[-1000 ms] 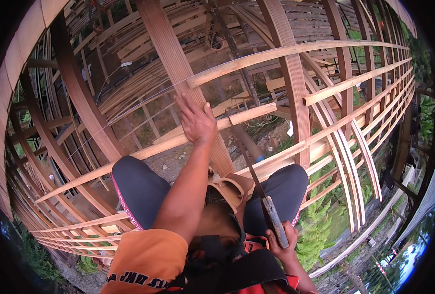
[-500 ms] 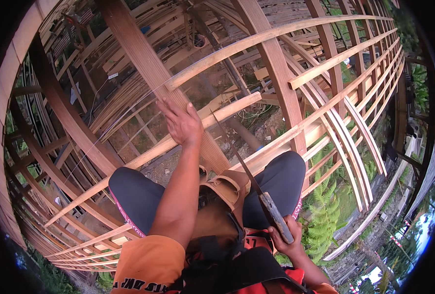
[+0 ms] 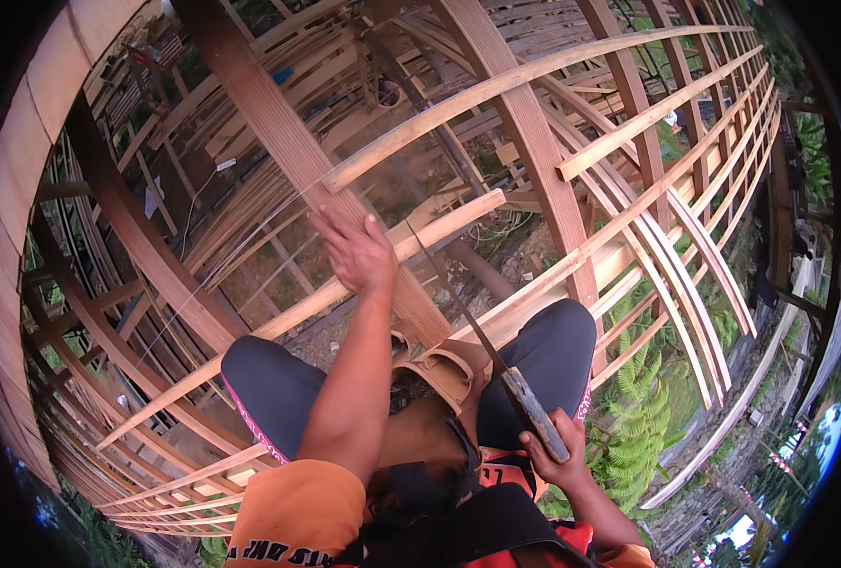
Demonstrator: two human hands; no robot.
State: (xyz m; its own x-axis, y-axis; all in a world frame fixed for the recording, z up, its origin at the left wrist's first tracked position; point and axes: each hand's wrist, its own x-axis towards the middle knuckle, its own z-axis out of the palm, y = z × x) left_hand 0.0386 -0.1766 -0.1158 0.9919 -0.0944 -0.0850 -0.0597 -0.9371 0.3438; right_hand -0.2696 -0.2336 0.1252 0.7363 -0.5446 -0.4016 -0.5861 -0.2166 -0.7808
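A hand saw (image 3: 529,409) with a worn handle is gripped in my right hand (image 3: 563,452), near my right knee. Its long, narrow blade (image 3: 463,310) points up and left, and its tip end lies over a wooden batten (image 3: 454,221) close to the batten's free right end. My left hand (image 3: 357,251) presses on that batten with its fingers spread, where it crosses a broad rafter (image 3: 278,128). The left thumb points toward the saw tip. Whether the teeth touch the wood, I cannot tell.
Another batten (image 3: 420,123) ends on the rafter just beyond. Rows of battens (image 3: 667,194) curve away right, with several loose strips (image 3: 671,293) hanging across them. Wide gaps between the rafters show timber and ground far below. Brown sandals (image 3: 444,374) and a fern (image 3: 636,426) are near my knees.
The whole view has shifted slightly. My left hand stays on the batten, and the saw in my right hand keeps nearly the same place and angle.
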